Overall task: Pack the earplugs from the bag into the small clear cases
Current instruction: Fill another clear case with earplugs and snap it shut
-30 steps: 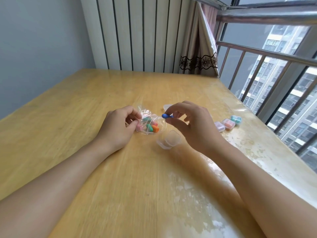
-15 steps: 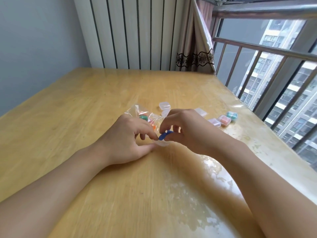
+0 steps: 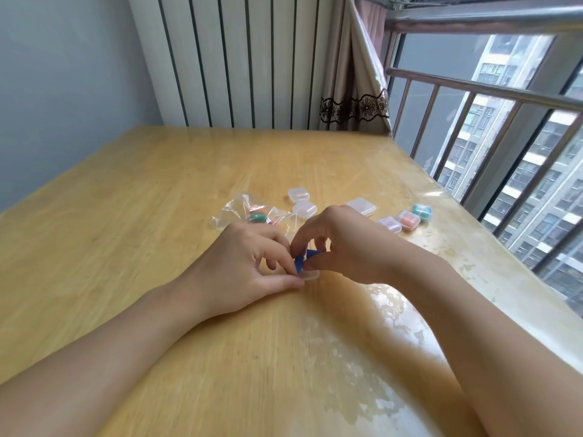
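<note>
Both hands are closing together at frame centre: right hand (image 3: 344, 244) pinching blue earplug (image 3: 303, 259), left hand (image 3: 249, 263) steadying clear case (image 3: 310, 275) on table (image 3: 126, 216). Soft, light foam (pinch mid-body).

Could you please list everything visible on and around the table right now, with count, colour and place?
table: one, yellow wood, fills the foreground.
plastic bag: one, clear, holding green, orange and red earplugs, beyond the left hand.
blue earplugs: apparently two, between both hands' fingertips.
open case: one, clear, under the blue earplugs, mostly hidden.
empty cases: three, clear, two beside the bag, one flatter behind the right hand.
filled cases: three in a row on the right; contents pale lilac, pink, teal.
curtain: one, beige with dark lace band, far corner.
railing: metal bars, right side.
left hand: steadies the case, fingertips at an earplug.
right hand: pinches a blue earplug.
</note>
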`<move>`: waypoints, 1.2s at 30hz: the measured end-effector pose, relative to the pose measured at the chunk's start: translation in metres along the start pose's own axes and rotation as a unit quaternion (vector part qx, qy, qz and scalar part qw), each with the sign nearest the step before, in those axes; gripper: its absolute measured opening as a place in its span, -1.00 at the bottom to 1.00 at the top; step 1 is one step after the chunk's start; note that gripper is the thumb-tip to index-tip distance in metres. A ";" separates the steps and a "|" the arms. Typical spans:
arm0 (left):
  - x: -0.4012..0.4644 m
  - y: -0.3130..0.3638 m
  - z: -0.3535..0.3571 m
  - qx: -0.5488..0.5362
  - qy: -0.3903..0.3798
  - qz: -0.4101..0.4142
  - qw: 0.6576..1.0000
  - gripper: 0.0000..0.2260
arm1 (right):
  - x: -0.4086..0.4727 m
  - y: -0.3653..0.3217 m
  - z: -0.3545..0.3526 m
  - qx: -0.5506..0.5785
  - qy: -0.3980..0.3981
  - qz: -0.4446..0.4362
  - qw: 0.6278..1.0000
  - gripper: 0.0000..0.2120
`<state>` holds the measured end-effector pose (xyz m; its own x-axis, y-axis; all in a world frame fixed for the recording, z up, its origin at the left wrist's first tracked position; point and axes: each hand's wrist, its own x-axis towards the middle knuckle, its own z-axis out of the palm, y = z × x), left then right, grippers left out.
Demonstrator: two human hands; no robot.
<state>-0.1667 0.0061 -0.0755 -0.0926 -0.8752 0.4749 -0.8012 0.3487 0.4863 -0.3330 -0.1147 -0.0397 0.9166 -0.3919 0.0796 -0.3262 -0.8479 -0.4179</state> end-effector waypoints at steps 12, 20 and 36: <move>-0.001 -0.009 0.001 0.010 0.000 -0.021 1.000 -0.91 | 0.004 0.000 0.009 0.122 0.019 0.086 0.989 -0.81; -0.001 -0.005 0.001 0.009 -0.003 -0.026 1.000 -0.88 | 0.003 -0.007 0.012 0.103 0.082 0.099 0.986 -0.75; 0.000 -0.004 0.002 0.005 0.003 -0.032 0.999 -0.83 | -0.001 -0.006 0.003 0.186 0.066 0.144 0.970 -0.93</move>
<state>-0.1645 0.0036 -0.0789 -0.0381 -0.8938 0.4468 -0.8116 0.2886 0.5080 -0.3312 -0.1084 -0.0400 0.7539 -0.6568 0.0152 -0.4367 -0.5182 -0.7353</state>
